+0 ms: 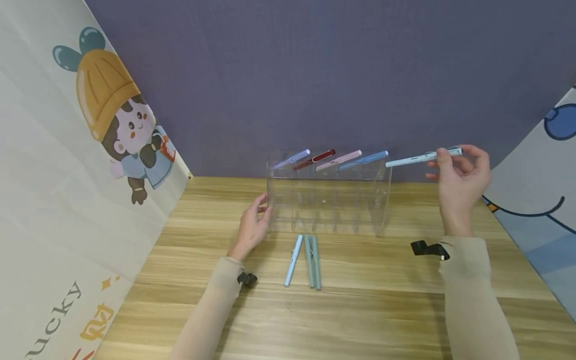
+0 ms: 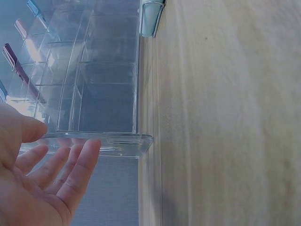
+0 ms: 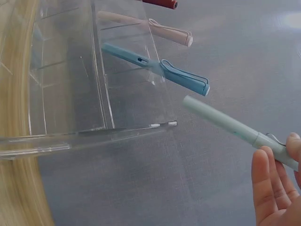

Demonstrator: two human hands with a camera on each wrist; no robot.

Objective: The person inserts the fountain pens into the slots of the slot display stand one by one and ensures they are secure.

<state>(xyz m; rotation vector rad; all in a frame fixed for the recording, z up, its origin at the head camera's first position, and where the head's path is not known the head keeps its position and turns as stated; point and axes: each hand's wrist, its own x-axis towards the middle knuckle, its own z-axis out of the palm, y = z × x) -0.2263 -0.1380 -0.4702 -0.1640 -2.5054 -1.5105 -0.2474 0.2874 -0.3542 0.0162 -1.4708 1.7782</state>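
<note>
My right hand point(image 1: 465, 175) pinches a pale blue pen point(image 1: 411, 160) by its clipped end, with the other end pointing left at the top right corner of a clear compartment rack point(image 1: 324, 200). In the right wrist view, the held pen point(image 3: 221, 120) is apart from the rack's edge. My left hand point(image 1: 253, 225) is at the rack's left side, its fingers point(image 2: 77, 176) extended along the clear side wall. Across the rack's top row lean a lavender pen point(image 1: 292, 159), a dark red pen point(image 1: 315, 159), a pink pen point(image 1: 339, 160) and a blue pen point(image 1: 365, 160).
In front of the rack, a light blue pen point(image 1: 293, 261) and two grey-green pens point(image 1: 317, 262) lie on the wooden table point(image 1: 360, 310). A grey-blue panel point(image 1: 324, 75) stands behind the rack. Printed cloths flank both sides, one with a cartoon figure point(image 1: 130, 130).
</note>
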